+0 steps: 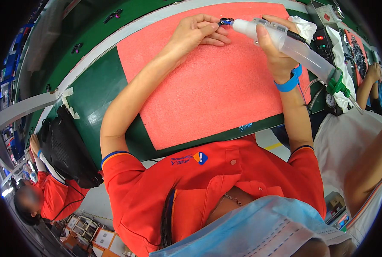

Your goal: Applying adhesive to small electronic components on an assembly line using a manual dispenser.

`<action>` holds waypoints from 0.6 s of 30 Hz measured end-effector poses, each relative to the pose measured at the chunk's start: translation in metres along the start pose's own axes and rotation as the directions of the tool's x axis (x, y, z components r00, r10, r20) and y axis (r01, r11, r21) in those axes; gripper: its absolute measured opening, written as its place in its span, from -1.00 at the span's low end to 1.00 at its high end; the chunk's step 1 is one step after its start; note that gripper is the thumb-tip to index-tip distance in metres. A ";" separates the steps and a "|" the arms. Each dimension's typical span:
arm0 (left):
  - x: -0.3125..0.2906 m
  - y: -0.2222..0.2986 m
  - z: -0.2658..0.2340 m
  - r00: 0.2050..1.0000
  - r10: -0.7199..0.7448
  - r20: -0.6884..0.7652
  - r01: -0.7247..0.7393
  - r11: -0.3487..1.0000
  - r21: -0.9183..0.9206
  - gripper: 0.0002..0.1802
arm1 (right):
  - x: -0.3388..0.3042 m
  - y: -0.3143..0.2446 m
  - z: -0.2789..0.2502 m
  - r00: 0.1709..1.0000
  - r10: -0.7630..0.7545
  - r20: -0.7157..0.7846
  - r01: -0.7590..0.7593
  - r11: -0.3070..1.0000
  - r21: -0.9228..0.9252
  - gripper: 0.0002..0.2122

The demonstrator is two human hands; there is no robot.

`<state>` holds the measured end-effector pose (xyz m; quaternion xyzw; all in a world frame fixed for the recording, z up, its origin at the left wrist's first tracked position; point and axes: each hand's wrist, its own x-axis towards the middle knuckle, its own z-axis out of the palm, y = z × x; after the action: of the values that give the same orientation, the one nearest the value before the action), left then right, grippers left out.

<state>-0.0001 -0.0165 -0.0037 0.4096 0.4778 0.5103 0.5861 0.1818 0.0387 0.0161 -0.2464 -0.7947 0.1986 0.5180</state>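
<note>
My left hand (195, 32) is above the far part of a pink foam mat (199, 94). Its thumb and forefinger pinch a small dark blue and black part (226, 21), too small to name more exactly; the other fingers stretch out to the right. My right hand (279, 53) is wrapped round a large translucent dispensing syringe (309, 55) with a green cap at its back end. The syringe's white front end points left and meets or nearly meets the small part. A blue wrist strap (289, 81) is on my right wrist.
A dark control box (321, 45) with a red display stands right of the mat, with white tissue (304, 29) beside it. A pressure gauge (330, 100) and tubes lie nearer. Black parts (113, 16) sit on the green surface beyond. Other people work at both sides; a black bag (69, 147) hangs left.
</note>
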 end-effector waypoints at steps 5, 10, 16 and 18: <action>0.000 0.000 0.001 1.000 0.005 0.007 -0.005 1.000 0.011 -0.73 | 0.000 -0.005 0.004 0.992 0.128 -0.011 -0.126 0.986 0.108 -0.78; 0.000 0.000 0.001 1.000 0.001 0.008 -0.001 1.000 0.022 -0.73 | -0.002 -0.004 0.007 0.987 0.156 -0.026 -0.150 0.974 0.168 -0.77; 0.000 0.001 0.002 1.000 0.000 0.001 0.000 1.000 0.021 -0.73 | -0.002 -0.003 0.005 0.991 0.131 0.007 -0.131 0.983 0.131 -0.76; 0.000 -0.001 0.001 1.000 0.003 -0.002 -0.003 1.000 0.016 -0.73 | -0.001 -0.003 0.004 0.992 0.126 0.006 -0.126 0.983 0.133 -0.77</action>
<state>0.0014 -0.0164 -0.0039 0.4144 0.4818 0.5081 0.5815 0.1775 0.0350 0.0155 -0.2614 -0.7620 0.2831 0.5204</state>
